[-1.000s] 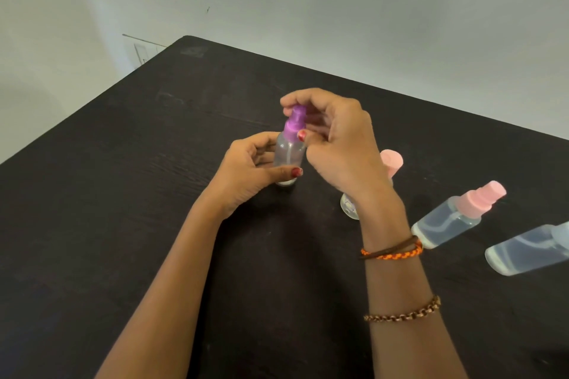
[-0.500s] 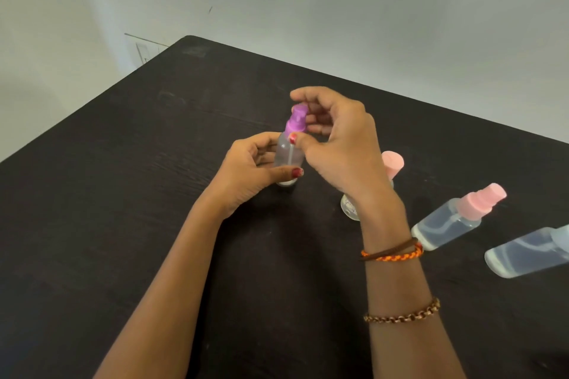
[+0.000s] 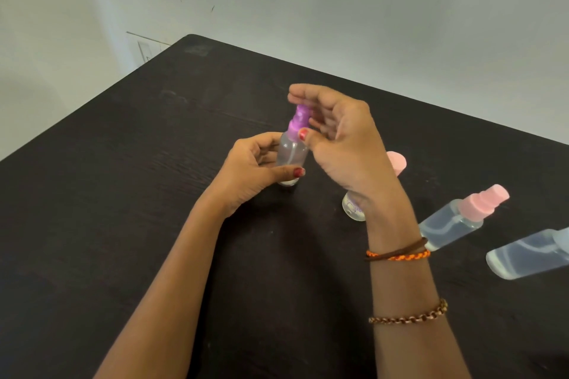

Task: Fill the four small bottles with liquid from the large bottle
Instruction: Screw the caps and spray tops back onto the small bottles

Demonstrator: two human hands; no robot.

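A small clear bottle (image 3: 291, 154) with a purple spray cap (image 3: 297, 121) stands on the black table (image 3: 123, 194). My left hand (image 3: 252, 169) grips its body, thumb in front. My right hand (image 3: 341, 144) hovers over the cap: the thumb tip touches the cap's collar, and the fingers arch loosely above and behind the top, spread apart. Right of it stand three more small bottles holding clear liquid: a pink-capped one (image 3: 352, 209) mostly hidden behind my right wrist, a second pink-capped one (image 3: 452, 223), and one (image 3: 526, 255) cut off by the right edge. No large bottle is in view.
The table's far edge runs diagonally along a pale wall, with a wall plate (image 3: 144, 51) beyond the far left corner. Bare dark tabletop spreads to the left and front of my arms.
My right hand's fingers have loosened and spread away from the purple cap, which they gripped a second ago. The left hand and the bottles have stayed put.
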